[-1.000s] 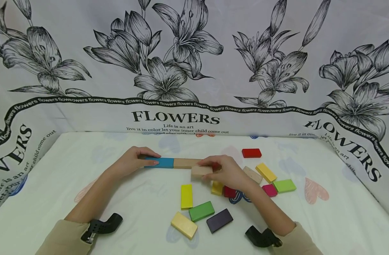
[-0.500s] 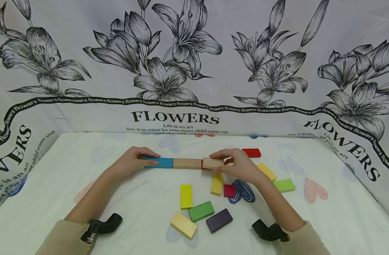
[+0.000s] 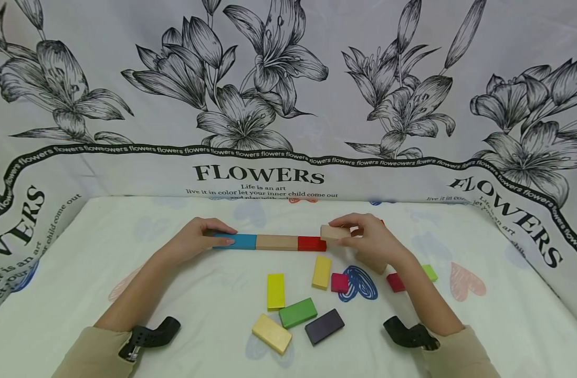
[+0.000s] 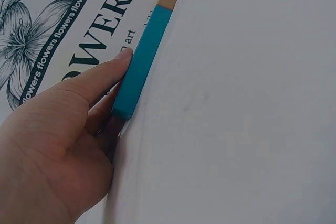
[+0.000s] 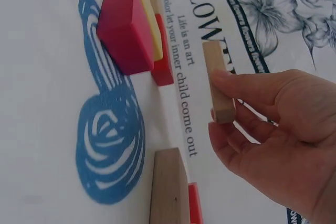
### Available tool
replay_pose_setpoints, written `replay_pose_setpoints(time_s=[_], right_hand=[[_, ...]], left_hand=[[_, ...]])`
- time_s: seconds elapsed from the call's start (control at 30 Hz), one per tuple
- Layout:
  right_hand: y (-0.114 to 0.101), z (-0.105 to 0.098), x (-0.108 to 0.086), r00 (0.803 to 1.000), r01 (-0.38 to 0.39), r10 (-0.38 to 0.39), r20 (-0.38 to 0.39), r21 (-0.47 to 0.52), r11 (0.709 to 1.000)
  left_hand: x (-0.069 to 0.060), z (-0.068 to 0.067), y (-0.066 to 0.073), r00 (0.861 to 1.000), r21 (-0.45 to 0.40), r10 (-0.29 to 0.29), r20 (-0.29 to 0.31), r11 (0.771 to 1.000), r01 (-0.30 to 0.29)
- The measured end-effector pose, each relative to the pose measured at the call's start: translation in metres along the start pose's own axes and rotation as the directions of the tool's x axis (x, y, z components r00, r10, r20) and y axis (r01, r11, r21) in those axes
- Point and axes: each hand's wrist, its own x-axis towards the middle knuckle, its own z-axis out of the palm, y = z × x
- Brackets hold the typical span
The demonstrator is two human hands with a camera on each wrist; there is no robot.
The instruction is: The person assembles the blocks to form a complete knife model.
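In the head view my left hand (image 3: 192,242) holds the blue block (image 3: 243,241) at the left end of a straight row. Its thumb and fingers lie on the block's two sides in the left wrist view. To the right follow a plain wooden block (image 3: 276,242) and a red block (image 3: 312,243), end to end. My right hand (image 3: 375,241) pinches a second plain wooden block (image 3: 333,232), raised off the table just beyond the red block's right end. That block (image 5: 216,82) sits between thumb and fingertips in the right wrist view.
Nearer me lie a bright yellow block (image 3: 275,291), a green block (image 3: 297,313), a dark block (image 3: 324,326), a pale yellow block (image 3: 271,334), a yellow block (image 3: 321,273) and a small magenta block (image 3: 339,283). Another wooden block (image 5: 168,187) is partly under my right hand.
My right hand has carried its wooden block rightward and away from me, from in front of the row, over the red block, to that block's right end. The left hand stays put.
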Motion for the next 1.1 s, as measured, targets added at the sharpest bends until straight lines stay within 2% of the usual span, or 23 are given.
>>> replay_pose_setpoints(time_s=[0.4,0.63,1.1], right_hand=[[0.015,-0.002,0.001,0.995,-0.096,0.096,-0.012,-0.011,0.995],[0.026,0.001,0.003,0.996,-0.090,0.091,0.010,-0.020,0.996],[0.030,0.005,0.003,0.995,-0.089,0.088,0.041,0.028,0.996]], left_hand=[[0.000,0.000,0.000,1.000,-0.011,0.000,0.002,1.000,0.000],[0.000,0.000,0.000,1.000,-0.009,0.004,0.002,1.000,-0.004],[0.001,0.000,-0.001,1.000,-0.020,-0.004,0.005,1.000,0.004]])
